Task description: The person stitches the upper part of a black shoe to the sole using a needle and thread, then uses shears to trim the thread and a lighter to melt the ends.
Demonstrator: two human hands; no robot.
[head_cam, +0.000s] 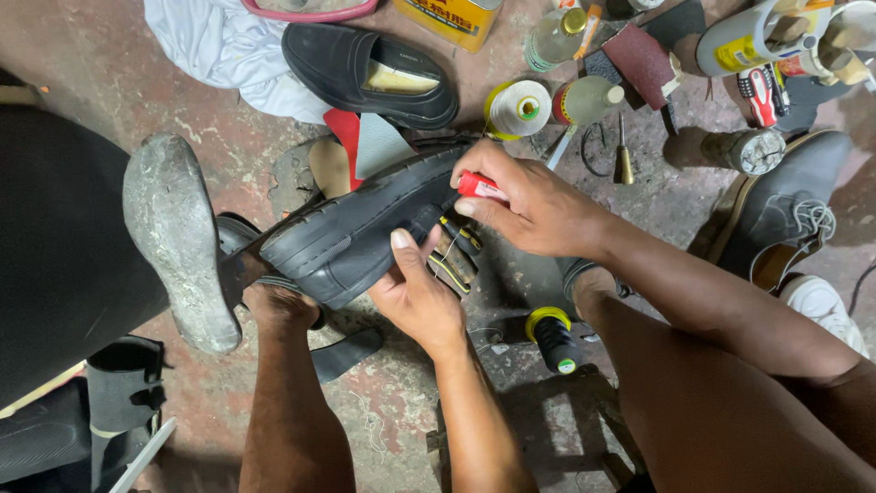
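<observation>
Head view: left hand (415, 297) grips a black leather shoe (360, 228) while right hand (534, 205) pinches a red-handled awl (479, 187) against its sole edge, apparently mid-stitching; next stitch needs steady aim.

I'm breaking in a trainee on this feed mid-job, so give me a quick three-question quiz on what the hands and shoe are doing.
1. True or false: the right hand holds a red-handled tool against the black shoe.
2. What does the left hand do?
A. rests on the floor
B. grips the shoe from below
C. holds the thread spool
3. Fill in: the black thread spool with a yellow top lies on the ____, apart from both hands.

Key: 1 true; 2 B; 3 floor.
</observation>
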